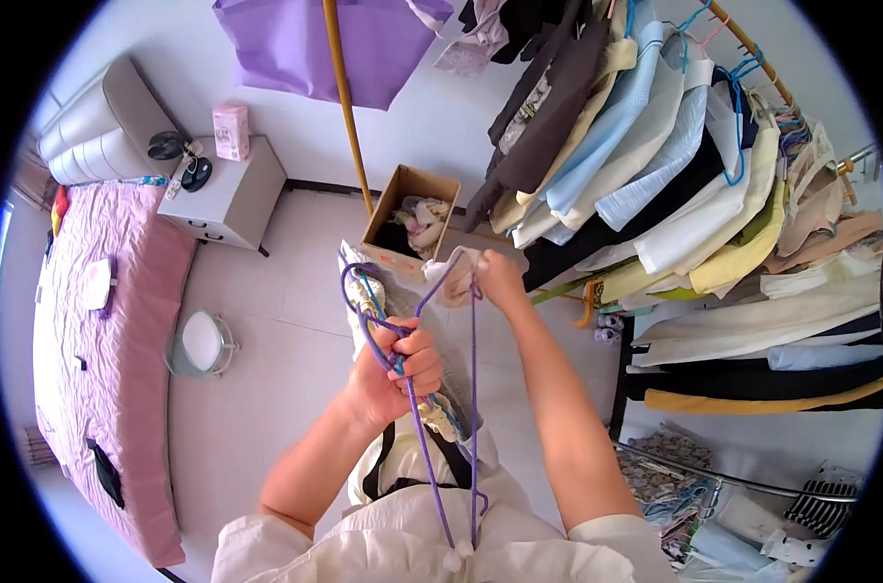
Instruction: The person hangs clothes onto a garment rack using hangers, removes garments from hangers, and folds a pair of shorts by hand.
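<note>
Purple clothes hanger (475, 389) hangs from the person's left hand (403, 364), its thin frame running up past the knuckles and down toward the person's lap. The left hand is closed in a fist around it, along with at least 1 blue hanger (369, 291). The right hand (501, 280), ahead and to the right of the left hand, has its fingers pinched together on a pale pinkish-white garment (458, 277), which lies against the hanger's upper end. Just beyond and below the left fist hang a grey garment (448, 364) and a cream ruffled garment (441, 416), partly hidden by the hand.

Ahead of both hands, on the floor, stands an open cardboard box (388, 255) holding crumpled cloth (427, 222). Behind it, a wooden pole (341, 87) crosses in front of a purple fabric panel (286, 58). To the right of the right hand, a dense row of clothes (645, 146) hangs. Well to the left of the left hand are a round white-seated stool (203, 337), a bed with a pink quilt (121, 389) and a 2-handled nightstand (223, 194) bearing a black fan (197, 173).
</note>
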`<action>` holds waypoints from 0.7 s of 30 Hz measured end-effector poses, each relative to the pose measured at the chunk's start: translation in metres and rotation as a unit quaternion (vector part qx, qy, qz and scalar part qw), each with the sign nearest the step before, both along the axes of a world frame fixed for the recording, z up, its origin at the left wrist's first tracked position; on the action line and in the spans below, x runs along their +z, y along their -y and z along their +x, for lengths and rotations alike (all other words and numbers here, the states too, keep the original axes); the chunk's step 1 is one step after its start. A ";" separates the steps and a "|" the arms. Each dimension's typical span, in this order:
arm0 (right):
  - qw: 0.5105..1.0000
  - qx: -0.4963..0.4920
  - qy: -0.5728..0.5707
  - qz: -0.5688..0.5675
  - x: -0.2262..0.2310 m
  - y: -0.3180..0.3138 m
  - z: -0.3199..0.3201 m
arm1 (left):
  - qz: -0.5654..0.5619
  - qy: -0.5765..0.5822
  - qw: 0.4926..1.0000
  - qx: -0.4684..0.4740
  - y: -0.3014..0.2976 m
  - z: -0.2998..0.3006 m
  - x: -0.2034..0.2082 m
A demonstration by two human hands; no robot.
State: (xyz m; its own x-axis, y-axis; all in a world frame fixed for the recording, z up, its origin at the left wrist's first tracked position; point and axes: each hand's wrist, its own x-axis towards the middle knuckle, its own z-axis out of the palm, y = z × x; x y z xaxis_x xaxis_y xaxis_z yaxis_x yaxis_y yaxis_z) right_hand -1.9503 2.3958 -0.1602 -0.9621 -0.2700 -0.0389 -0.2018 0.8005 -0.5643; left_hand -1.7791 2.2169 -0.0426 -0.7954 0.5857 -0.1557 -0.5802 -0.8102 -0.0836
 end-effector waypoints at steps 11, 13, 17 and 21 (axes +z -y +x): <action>0.918 -0.264 0.168 -0.243 -0.037 -0.098 0.023 | -0.059 -0.006 0.976 0.208 0.088 0.023 0.017; 0.890 -0.208 0.287 -0.286 -0.041 -0.102 0.053 | -0.073 -0.010 0.966 0.249 0.106 0.032 0.016; 0.857 -0.192 0.339 -0.337 -0.034 -0.076 0.067 | -0.124 -0.023 0.932 0.341 0.125 0.042 0.024; 0.879 -0.208 0.258 -0.342 -0.028 -0.045 0.026 | -0.142 -0.059 0.920 0.362 0.127 0.041 0.038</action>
State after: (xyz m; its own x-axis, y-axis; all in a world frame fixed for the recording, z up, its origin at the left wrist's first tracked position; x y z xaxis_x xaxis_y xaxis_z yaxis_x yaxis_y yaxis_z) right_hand -1.9245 2.4404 -0.1884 -0.8850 -0.0282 -0.4646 0.4526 0.1814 -0.8731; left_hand -1.7379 2.0899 -0.0049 -0.9819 -0.1544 -0.1094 0.1275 -0.9670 0.2206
